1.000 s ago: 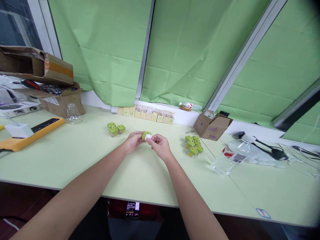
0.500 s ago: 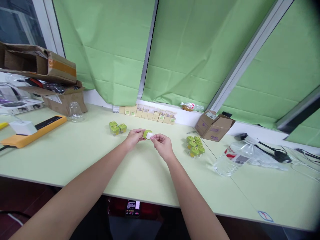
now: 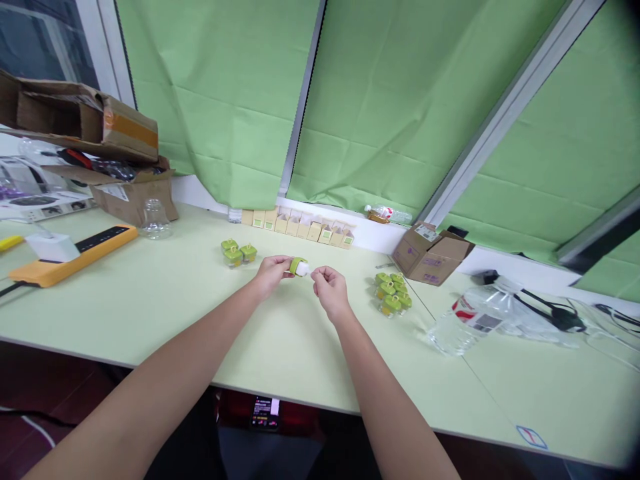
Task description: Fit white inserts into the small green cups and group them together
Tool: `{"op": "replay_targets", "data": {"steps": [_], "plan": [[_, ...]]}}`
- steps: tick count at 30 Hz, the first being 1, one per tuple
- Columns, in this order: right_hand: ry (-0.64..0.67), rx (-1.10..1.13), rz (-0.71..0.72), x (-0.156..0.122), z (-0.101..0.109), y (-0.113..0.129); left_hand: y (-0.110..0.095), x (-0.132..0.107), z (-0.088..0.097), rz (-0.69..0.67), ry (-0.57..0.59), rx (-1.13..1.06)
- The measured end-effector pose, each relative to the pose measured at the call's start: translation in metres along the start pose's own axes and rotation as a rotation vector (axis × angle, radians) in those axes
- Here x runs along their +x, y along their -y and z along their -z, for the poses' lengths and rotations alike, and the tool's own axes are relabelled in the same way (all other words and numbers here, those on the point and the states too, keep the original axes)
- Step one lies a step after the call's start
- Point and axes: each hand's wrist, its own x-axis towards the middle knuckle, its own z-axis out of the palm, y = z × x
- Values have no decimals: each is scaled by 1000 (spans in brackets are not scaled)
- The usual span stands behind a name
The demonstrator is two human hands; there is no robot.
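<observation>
Above the middle of the table, my left hand [image 3: 273, 275] grips a small green-lidded container [image 3: 299, 267], tipped so that its white end faces right. Just to its right, my right hand [image 3: 330, 291] is closed in a pinch. A pale bit shows between its fingertips and the white end, too small to name. To the left stand a few similar green-lidded containers [image 3: 239, 254]. Several more green-lidded containers [image 3: 393, 293] are grouped at the right, with something yellow inside.
Small cardboard boxes [image 3: 303, 227] line the table's back edge. A brown carton [image 3: 431, 255] and a large clear bottle [image 3: 473, 317] stand right. On the left are an orange power strip [image 3: 75, 259], a clear jar [image 3: 156, 220] and stacked cardboard boxes [image 3: 125, 200]. A phone [image 3: 265, 413] lies below the front edge.
My right hand has moved slightly right, away from the container's white end, opening a small gap. My left hand still holds the container. The whole view has shifted a little.
</observation>
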Motion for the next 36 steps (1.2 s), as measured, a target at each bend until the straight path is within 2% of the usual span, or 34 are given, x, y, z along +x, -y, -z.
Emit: {"op": "replay_targets", "data": {"steps": [6, 11, 16, 21, 28, 36], "plan": [[-19, 17, 24, 0, 5, 5, 0, 2, 3, -1, -5, -9], [-62, 23, 18, 1, 11, 7, -2, 1, 6, 0, -64, -30], [63, -109, 62, 4, 7, -5, -4, -6, 0, -26, 20, -37], [135, -76, 29, 3, 6, -7, -5, -9, -5, -12, 40, -70], [133, -73, 35, 4, 6, -5, -3, -9, -4, -2, 13, -76], [90, -96, 36, 2, 7, -1, -5, -6, -5, -29, -41, 14]]}}
